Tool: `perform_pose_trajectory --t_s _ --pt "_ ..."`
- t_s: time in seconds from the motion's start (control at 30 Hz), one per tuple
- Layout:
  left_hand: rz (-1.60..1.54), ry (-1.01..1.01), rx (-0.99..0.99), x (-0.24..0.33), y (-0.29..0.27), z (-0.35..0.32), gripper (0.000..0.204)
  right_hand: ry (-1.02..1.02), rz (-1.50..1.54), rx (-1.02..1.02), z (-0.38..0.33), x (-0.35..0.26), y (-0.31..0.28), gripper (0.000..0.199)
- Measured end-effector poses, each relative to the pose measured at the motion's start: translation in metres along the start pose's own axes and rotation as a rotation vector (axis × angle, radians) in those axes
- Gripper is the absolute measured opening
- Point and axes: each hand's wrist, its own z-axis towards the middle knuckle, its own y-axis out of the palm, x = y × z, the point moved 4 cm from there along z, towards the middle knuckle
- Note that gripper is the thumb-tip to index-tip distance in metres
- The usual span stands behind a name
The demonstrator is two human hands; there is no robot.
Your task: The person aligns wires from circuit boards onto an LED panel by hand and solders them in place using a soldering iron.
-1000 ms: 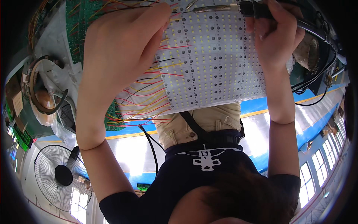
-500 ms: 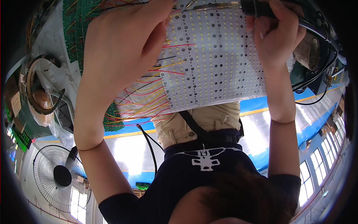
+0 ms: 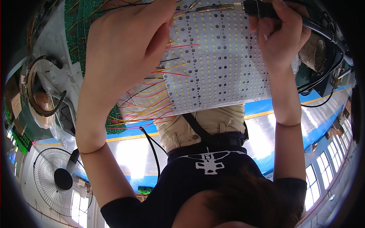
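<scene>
A soldering iron (image 3: 218, 7) with a metal barrel and black handle lies in my right hand (image 3: 283, 36), the fingers closed around the handle. Its barrel points left, just above a white LED board (image 3: 213, 57) with rows of small yellowish LEDs and dark round holes. My left hand (image 3: 127, 49) is curled over the board's left edge, thumb and fingers drawn together near the top of the picture. The fingertips are cut off there, so what they pinch does not show. Red, yellow and black wires (image 3: 152, 102) run from the board's left side, several partly under my left hand.
Green circuit boards (image 3: 74, 34) with wires attached lie at the far left. A brown ring-shaped roll (image 3: 32, 91) sits beside clear plastic. Black cables (image 3: 334, 68) and a brownish lump (image 3: 313, 53) are at the right. A fan (image 3: 62, 178) stands at lower left.
My right hand and the soldering iron have shifted slightly left. My left hand stays nearly where it was.
</scene>
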Motion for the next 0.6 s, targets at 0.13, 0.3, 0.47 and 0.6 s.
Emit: perform_pose_trajectory --t_s 0.13,0.3,0.47,0.6 --pt "-0.018 -0.025 0.008 -0.0006 0.0007 -0.0006 0.02 -0.029 -0.012 -0.014 0.0011 -0.0007 0.0008 0.016" --pt "0.009 0.01 0.003 0.0003 0.0004 0.0004 0.019 0.036 -0.084 0.008 0.0001 -0.0025 -0.0012 0.017" --pt "-0.004 -0.019 0.001 0.0014 -0.0003 -0.0007 0.019 0.036 -0.122 0.013 0.0008 -0.0027 -0.0016 0.018" --pt "-0.004 0.005 0.014 0.0003 -0.0003 -0.0009 0.019 -0.06 -0.083 -0.008 -0.0008 -0.0033 0.0009 0.02"
